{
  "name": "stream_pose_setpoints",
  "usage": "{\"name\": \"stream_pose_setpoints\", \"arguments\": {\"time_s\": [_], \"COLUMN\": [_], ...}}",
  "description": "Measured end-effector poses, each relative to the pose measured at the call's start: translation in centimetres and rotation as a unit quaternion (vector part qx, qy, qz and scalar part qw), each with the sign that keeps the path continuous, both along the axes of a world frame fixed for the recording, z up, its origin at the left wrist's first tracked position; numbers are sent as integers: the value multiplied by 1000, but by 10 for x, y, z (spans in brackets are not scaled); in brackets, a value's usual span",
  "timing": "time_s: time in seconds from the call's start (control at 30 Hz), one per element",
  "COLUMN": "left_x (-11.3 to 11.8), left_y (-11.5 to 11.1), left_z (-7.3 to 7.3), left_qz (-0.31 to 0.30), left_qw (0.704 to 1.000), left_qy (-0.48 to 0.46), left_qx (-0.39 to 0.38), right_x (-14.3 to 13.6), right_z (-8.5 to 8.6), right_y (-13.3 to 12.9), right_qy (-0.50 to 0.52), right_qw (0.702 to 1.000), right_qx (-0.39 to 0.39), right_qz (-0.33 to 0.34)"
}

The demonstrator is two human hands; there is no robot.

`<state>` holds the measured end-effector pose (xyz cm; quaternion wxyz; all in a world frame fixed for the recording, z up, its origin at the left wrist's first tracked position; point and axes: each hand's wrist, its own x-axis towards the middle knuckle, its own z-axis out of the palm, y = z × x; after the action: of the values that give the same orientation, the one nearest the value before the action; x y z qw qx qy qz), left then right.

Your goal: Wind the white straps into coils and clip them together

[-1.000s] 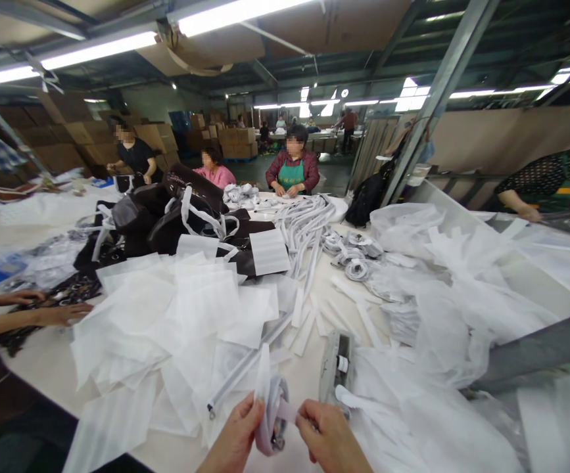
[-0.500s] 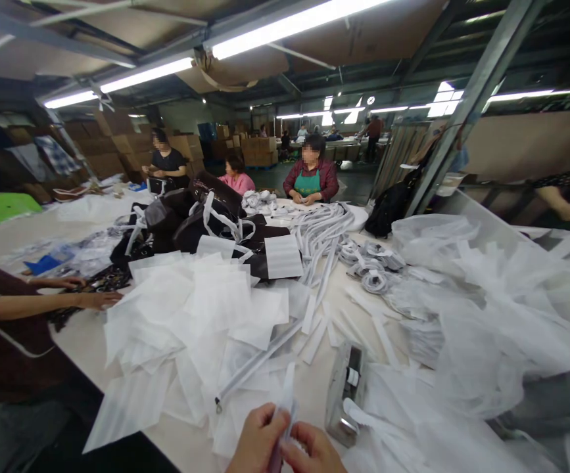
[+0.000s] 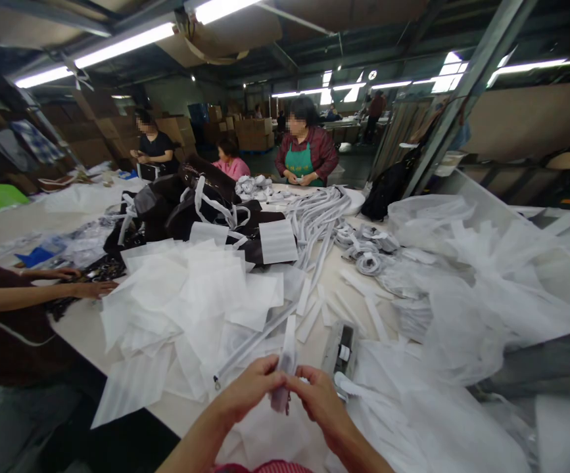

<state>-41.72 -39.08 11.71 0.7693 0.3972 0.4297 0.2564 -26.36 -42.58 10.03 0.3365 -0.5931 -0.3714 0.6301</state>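
Note:
Between my two hands is a grey-white strap (image 3: 279,397), with what looks like a small metal fitting at its lower end; a pale upper end sticks up past my fingers. My left hand (image 3: 252,387) pinches it from the left side. On the right, the thumb and fingers of my right hand (image 3: 317,394) close on its edge. Just beyond my right hand stands a grey metal box (image 3: 331,345) with a white roll inside. Left of my hands, a wrapped strap with a dark metal clasp (image 3: 217,381) lies across thin white foam sheets (image 3: 206,282).
Black bags (image 3: 166,210) with pale straps are heaped behind the sheets. Grey-white straps (image 3: 314,223) and coiled rolls (image 3: 368,263) lie farther back. Translucent plastic (image 3: 462,335) covers the right side. A co-worker's hands (image 3: 92,289) are at the left; several people sit across the table.
Both hands have moved up and away from the table's near edge with the strap, showing its lower end and my forearms. The camera view has tilted slightly.

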Motion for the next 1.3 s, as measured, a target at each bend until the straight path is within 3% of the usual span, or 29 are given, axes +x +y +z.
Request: {"name": "stream_pose_setpoints", "arguments": {"time_s": [0.2,0.33,0.57,0.7,0.83,0.97,1.03,1.13,1.23,1.3], "left_x": [-7,-11,-11,-10,-11,-6,-1,4,5,4], "left_y": [10,5,-1,-5,-10,-20,-28,-41,-51,-54], "left_z": [-9,-9,2,5,14,23,21,9,-8,-20], "left_qz": [50,56,43,58,55,19,0,-20,21,54], "left_qw": [989,983,983,991,995,997,996,991,985,980], "left_qy": [-111,-147,-156,-114,-84,-67,-63,-103,-138,-154], "left_qx": [-84,-95,-89,-47,-25,-43,-57,-81,-99,-114], "right_x": [7,11,24,35,44,48,48,48,45,40], "right_z": [31,41,49,56,50,40,36,28,13,1], "right_y": [26,26,18,4,-5,0,3,-2,-17,-30], "right_qy": [58,80,32,-15,-90,-173,-177,-204,-284,-325], "right_qw": [994,986,989,984,973,974,975,968,926,863], "right_qx": [17,8,63,52,111,141,132,142,242,377], "right_qz": [93,149,131,167,179,35,11,46,50,84]}}
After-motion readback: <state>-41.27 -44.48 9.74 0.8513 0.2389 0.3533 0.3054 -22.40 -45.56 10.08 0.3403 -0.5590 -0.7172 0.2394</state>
